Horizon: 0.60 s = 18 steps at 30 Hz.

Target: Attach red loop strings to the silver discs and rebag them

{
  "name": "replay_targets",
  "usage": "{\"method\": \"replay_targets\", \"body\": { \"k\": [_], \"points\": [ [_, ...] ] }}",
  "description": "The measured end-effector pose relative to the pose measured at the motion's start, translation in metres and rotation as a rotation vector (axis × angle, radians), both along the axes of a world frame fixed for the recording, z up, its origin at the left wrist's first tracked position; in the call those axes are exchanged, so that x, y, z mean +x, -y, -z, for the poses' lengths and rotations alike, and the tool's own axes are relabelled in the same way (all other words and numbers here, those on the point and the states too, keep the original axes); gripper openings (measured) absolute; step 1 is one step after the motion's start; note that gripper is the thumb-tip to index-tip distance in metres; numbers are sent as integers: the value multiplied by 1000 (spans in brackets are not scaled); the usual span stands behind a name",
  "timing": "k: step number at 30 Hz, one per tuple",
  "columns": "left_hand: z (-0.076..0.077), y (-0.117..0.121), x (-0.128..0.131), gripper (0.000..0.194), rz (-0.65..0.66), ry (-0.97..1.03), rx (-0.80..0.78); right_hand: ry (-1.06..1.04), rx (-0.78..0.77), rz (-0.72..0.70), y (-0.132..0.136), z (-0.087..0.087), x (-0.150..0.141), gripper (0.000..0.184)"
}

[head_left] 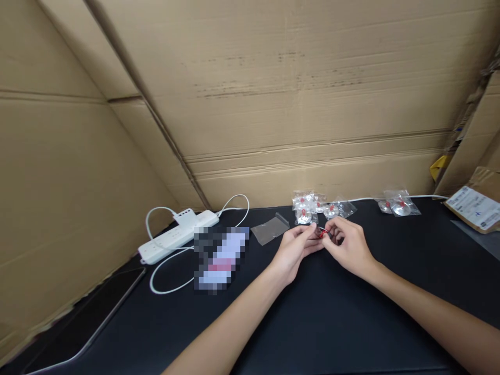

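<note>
At the left of my view, a dark tablet-like device (86, 323) and a white power strip (175, 240) lie away from the handling on the black worktop (312, 323). Next along, a clear bag (269, 230) lies flat. My left hand (292, 249) has a narrow grip on a small red-and-black piece (323, 234), just in front of a cluster of clear packets (310, 202); my right hand (349, 247) pinches its other side. I judge one piece out and being worked on, too small and covered for me to tell how finished. The cluster and the farther packets (401, 205) rightward look unopened.
</note>
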<state>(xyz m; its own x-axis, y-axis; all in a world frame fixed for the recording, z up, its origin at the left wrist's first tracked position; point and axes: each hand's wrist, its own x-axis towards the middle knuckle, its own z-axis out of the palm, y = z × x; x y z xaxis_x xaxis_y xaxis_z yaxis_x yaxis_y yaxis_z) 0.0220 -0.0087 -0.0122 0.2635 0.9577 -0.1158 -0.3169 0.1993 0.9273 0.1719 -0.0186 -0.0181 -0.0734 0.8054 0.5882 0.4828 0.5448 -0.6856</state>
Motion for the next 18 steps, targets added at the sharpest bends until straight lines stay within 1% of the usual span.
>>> {"method": "replay_targets", "body": {
  "k": [2,3,5,7,8,9,10,11,12,14,16,18],
  "points": [
    [-6,-5,-6,25,-45,-164,98,-98,-83,4,-4,0,2,1],
    [-10,-8,-12,24,-96,-281,172,-157,-135,-1,-6,0,4,3],
    [-18,-19,-28,18,-253,-603,435,-283,-240,-32,-10,0,7,8],
    [-22,-29,-47,17,-385,-1001,667,-403,-328,-73,-13,0,9,12],
    [-22,-33,-56,22,-410,-1230,723,-454,-364,-91,-13,0,10,14],
    [-20,-36,-63,28,-401,-1426,727,-498,-393,-104,-14,0,11,15],
    [-17,-37,-67,34,-378,-1575,708,-537,-417,-112,-14,-1,11,17],
    [-12,-37,-70,37,-351,-1684,692,-570,-438,-120,-14,-2,11,18],
    [-8,-36,-70,40,-317,-1762,690,-599,-455,-128,-13,-3,11,18],
    [-1,-33,-66,42,-229,-1826,693,-640,-479,-146,-13,-5,10,19],
    [2,-30,-59,43,-157,-1777,691,-656,-490,-167,-12,-7,10,19],
    [2,-29,-54,46,-118,-1667,689,-642,-491,-199,-11,-9,9,18]
  ]
}}
